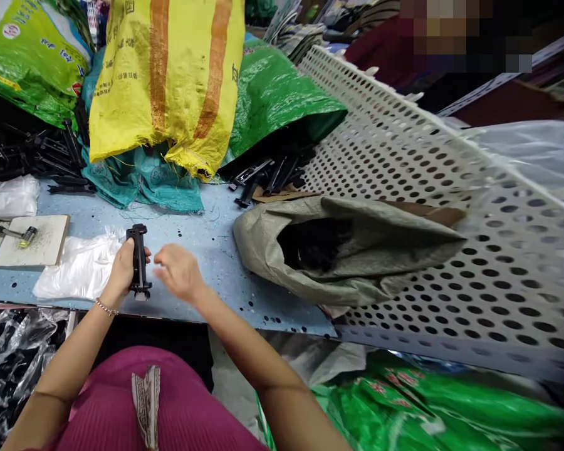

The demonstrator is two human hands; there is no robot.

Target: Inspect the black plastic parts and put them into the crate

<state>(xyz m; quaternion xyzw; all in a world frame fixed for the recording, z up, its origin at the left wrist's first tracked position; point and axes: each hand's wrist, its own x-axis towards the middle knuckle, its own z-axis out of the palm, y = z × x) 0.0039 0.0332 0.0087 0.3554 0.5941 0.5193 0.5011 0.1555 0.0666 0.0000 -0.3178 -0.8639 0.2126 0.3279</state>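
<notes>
My left hand (123, 266) is wrapped round a long black plastic part (140, 263) with wider ends, held upright over the front of the blue table (207, 250). Just to its right, apart from the part, is my right hand (178, 270). Its fingers are curled together, a little blurred, and whatever they may hold is hidden. Beside my left hand lies a stack of clear plastic bags (78, 266). A grey woven sack (263, 241) with its mouth open lies on the table to the right, dark things inside it.
Black plastic parts (32, 150) are heaped at the back left beneath a yellow sack (131, 81) and a green sack (282, 94). A hammer (26, 235) rests on a pale block (51, 241). A perforated white panel (451, 207) rises along the right. Another person is behind it.
</notes>
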